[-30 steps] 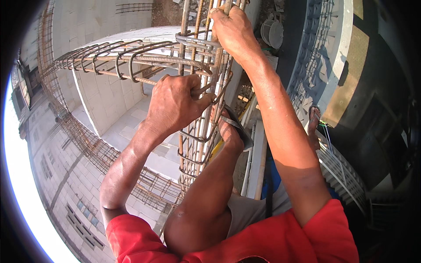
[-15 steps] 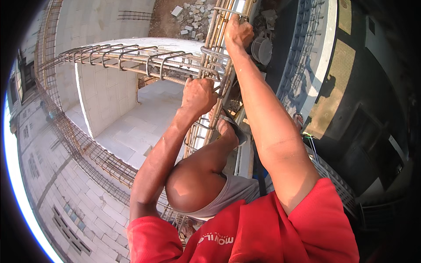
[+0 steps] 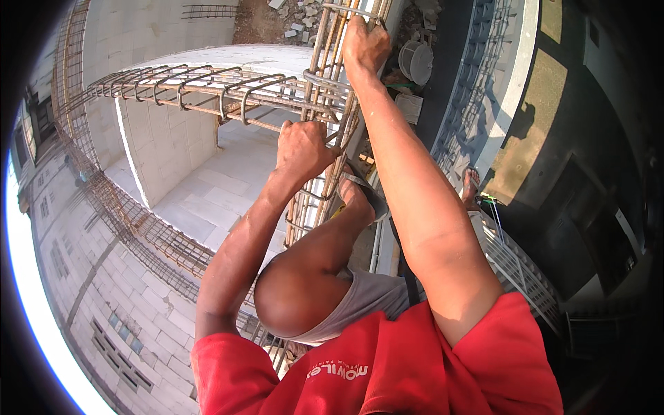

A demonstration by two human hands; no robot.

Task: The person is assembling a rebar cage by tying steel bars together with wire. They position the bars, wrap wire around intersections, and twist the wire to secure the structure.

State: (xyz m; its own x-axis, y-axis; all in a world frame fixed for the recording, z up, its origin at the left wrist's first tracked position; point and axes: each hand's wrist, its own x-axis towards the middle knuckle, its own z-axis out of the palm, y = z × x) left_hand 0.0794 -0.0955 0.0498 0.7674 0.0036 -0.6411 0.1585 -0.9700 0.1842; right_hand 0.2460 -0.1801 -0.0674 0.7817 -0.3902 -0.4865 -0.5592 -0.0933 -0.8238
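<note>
A long cage of rusty rebar (image 3: 325,79), bound with bent stirrups, runs up from my bent leg to the top of the view. Near its junction with a second rebar cage (image 3: 183,91), which branches off to the left, my left hand (image 3: 302,149) is closed around part of the steel. Farther up, on the right side of the same long cage, my right hand (image 3: 366,47) is closed around its bars. Both palms and the exact bars inside them are hidden. My sandalled foot (image 3: 360,194) rests beside the cage, below the left hand.
Pale block walls (image 3: 169,145) stand to the left, with more rebar cages (image 3: 159,238) along them. Rubble (image 3: 297,29) lies on the ground far below. A round whitish container (image 3: 416,62) is down on the right, near another person's foot (image 3: 470,185) and a metal ladder-like frame (image 3: 515,263).
Both hands keep their grip and sit slightly farther left in the view, along with the cage. More of the other person's foot shows at the right.
</note>
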